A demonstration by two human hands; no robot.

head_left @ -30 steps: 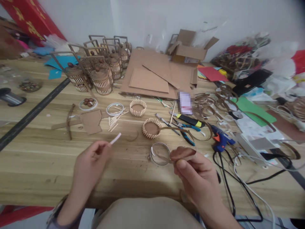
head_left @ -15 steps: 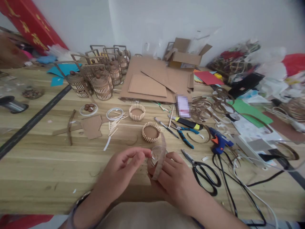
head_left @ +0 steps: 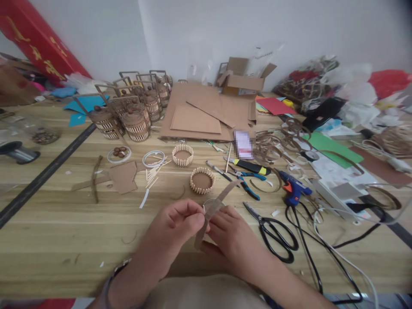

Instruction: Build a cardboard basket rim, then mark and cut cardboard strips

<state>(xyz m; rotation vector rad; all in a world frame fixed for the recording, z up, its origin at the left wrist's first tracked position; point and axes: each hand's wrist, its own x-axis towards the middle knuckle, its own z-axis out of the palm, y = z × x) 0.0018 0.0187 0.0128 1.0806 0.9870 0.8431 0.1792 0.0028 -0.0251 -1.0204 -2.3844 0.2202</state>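
Note:
A thin brown strip (head_left: 228,191) runs between my hands, one end rising toward the pliers and the other hanging below the fingers. My left hand (head_left: 180,227) is closed, thumb and forefinger pinching the strip near its middle. My right hand (head_left: 233,234) curls around the strip from the other side, its fingertips partly hidden. Behind the strip shows the rim of a pale ring (head_left: 210,201); which hand bears it I cannot tell. Just beyond stands a round stick-walled base (head_left: 202,181) with a brown floor, and a similar one (head_left: 182,156) sits farther back.
Black scissors (head_left: 277,236), blue-handled pliers (head_left: 249,186), a yellow-black cutter (head_left: 252,166) and a blue glue gun (head_left: 294,189) with cables lie at right. Small handled baskets (head_left: 137,124) stand back left. Cardboard sheets (head_left: 196,120), white rings (head_left: 153,159) and loose sticks (head_left: 154,174) lie around.
My left thumb and forefinger have closed onto the strip, where they were apart before. The strip, looped upright earlier, now slants with its upper end out to the right.

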